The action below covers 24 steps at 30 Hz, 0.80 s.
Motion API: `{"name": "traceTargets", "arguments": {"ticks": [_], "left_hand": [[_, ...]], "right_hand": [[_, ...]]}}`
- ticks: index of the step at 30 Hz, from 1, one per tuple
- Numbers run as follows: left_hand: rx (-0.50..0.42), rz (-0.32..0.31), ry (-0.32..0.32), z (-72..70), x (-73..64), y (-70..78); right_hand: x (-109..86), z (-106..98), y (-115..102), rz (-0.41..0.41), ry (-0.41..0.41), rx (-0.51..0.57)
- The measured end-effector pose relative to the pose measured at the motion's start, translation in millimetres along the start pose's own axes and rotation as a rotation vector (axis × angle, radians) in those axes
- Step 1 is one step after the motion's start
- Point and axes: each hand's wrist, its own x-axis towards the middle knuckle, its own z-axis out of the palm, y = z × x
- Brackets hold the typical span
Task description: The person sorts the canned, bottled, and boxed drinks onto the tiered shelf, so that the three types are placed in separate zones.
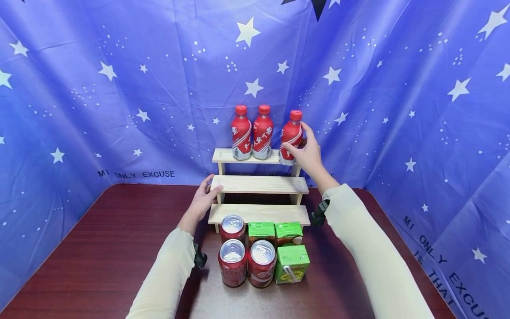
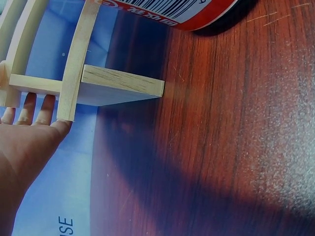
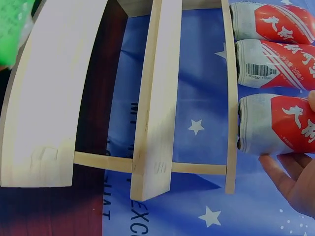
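My right hand grips a red-capped drink bottle between thumb and fingers, upright at the right end of the top board. In the right wrist view, that bottle's base is right at the top board's edge. Two matching bottles stand side by side to its left, with a gap between. My left hand holds the left end of the three-tier wooden rack at the middle board, thumb on the board. In the left wrist view, its fingers reach against the rack's side piece.
In front of the rack stand several red soda cans and green drink cartons, grouped close together on the dark red wooden table. A blue curtain with white stars hangs right behind the rack.
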Motion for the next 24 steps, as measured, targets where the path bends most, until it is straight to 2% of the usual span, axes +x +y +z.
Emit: {"name": "traceTargets", "arguments": {"ticks": [11, 24], "left_hand": [[0.018, -0.005, 0.000, 1.2, -1.4, 2.5], [0.024, -0.001, 0.006, 1.5, -0.7, 2.7]], "right_hand": [[8.5, 13.6, 2.3, 0.052, 0.023, 0.008], [19.1, 21.0, 2.2, 0.092, -0.003, -0.002]]}}
